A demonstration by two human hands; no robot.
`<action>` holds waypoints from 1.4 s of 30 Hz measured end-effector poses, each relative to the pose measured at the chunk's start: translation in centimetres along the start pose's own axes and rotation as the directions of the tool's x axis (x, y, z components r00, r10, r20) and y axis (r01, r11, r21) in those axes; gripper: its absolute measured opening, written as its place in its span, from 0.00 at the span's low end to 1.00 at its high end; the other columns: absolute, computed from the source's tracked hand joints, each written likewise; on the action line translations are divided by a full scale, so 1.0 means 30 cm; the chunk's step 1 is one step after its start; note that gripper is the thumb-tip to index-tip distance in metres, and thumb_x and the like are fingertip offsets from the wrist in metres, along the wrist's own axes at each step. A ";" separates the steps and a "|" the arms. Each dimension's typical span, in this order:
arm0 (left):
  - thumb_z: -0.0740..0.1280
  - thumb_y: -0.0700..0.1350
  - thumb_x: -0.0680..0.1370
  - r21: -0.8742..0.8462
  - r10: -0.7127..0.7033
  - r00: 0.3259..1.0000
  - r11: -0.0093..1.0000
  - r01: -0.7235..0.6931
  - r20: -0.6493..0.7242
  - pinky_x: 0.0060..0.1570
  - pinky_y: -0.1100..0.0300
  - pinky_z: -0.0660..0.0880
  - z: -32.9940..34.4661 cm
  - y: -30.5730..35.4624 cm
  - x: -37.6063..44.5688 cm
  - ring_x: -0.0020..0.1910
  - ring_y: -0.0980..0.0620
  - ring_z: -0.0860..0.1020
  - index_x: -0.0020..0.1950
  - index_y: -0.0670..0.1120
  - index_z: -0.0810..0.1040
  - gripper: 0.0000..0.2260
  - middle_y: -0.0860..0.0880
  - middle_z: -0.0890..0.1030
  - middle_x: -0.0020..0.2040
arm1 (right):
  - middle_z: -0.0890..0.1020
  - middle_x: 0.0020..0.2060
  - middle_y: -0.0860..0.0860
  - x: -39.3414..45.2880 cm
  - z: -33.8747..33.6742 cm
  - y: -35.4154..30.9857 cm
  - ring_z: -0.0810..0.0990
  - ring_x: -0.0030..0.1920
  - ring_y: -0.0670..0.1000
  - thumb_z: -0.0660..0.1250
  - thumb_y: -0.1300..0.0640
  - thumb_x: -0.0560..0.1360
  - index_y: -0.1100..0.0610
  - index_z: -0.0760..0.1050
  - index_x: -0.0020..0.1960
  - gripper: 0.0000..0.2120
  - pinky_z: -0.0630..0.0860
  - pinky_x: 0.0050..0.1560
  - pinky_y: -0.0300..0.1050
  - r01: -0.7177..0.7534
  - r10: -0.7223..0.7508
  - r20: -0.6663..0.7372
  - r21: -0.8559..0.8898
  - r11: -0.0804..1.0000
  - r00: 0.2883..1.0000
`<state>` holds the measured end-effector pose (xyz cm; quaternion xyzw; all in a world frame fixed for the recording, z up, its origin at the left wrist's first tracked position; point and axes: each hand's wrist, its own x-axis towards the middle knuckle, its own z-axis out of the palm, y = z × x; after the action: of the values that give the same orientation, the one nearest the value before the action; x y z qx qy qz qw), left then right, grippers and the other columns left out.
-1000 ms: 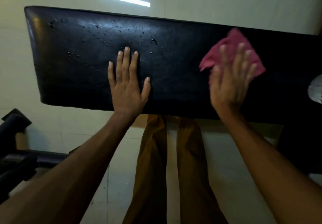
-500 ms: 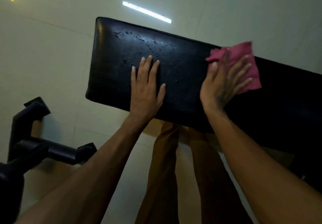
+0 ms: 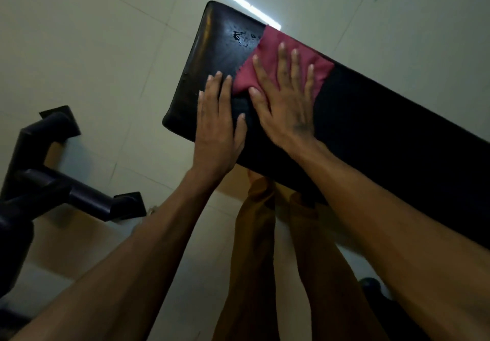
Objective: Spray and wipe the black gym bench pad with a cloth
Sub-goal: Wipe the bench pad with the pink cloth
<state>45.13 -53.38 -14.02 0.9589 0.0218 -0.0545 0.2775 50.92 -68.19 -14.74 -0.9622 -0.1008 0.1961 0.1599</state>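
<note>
Black equipment frame [image 3: 53, 181], tube-shaped w/ flat feet, stands on the pale tiled floor [image 3: 92, 48], well apart from the bench pad and off its short end.

Black bench pad [image 3: 371, 133] runs diagonally, its rounded short end nearest the frame. This surface is glossy; droplets [image 3: 242, 38] sit near the pad's far corner, just beside the cloth edge.

Left hand [image 3: 216, 128] lies flat, palm down, on the pad near its short end. Fingers [image 3: 212, 93] are straight and released, gripping nothing; thumb reaches toward the right hand w/o clearly touching it.

Red cloth [image 3: 270, 48] lies spread on the pad just beyond the left hand, one corner reaching the pad's far edge. Right hand [image 3: 285, 107] presses flat on the cloth, fingers [image 3: 285, 64] splayed across it, not clenched; the heel of the hand rests on bare pad, thumb at the cloth's near edge. Both hands sit side by side.

Below the pad's near edge, the person's legs in mustard trousers [image 3: 254, 247] show between the two forearms. A bright light strip reflection [image 3: 246, 5] lies on the floor past the pad's far corner.
</note>
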 end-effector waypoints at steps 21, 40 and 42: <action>0.47 0.68 0.82 0.407 0.205 0.923 0.851 -0.332 0.326 0.80 0.42 0.44 0.085 0.105 0.393 0.82 0.44 0.48 0.83 0.46 0.47 0.37 0.42 0.49 0.83 | 0.31 0.79 0.59 -0.319 -0.065 0.365 0.30 0.78 0.60 0.45 0.39 0.83 0.47 0.30 0.80 0.34 0.33 0.76 0.66 -0.413 0.412 0.185 -0.035 0.910 0.892; 0.50 0.63 0.83 0.199 -0.554 0.827 0.804 0.561 -0.092 0.78 0.42 0.50 0.013 0.019 0.139 0.80 0.42 0.55 0.83 0.45 0.49 0.34 0.40 0.56 0.81 | 0.33 0.79 0.60 -0.329 -0.066 0.368 0.32 0.79 0.62 0.46 0.40 0.84 0.48 0.32 0.81 0.33 0.33 0.76 0.67 -0.379 0.373 0.163 0.005 0.925 0.913; 0.51 0.63 0.83 0.174 -0.590 0.800 0.781 0.599 -0.108 0.79 0.41 0.47 0.031 0.038 0.104 0.81 0.41 0.52 0.83 0.45 0.47 0.34 0.39 0.54 0.82 | 0.33 0.79 0.61 -0.330 -0.065 0.371 0.32 0.79 0.62 0.46 0.40 0.84 0.48 0.33 0.81 0.33 0.34 0.76 0.67 -0.375 0.369 0.156 0.010 0.927 0.916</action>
<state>48.23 -54.80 -14.56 0.9269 0.3240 -0.1182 0.1481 44.24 -81.58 -13.47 -0.9427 0.0761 0.2973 0.1306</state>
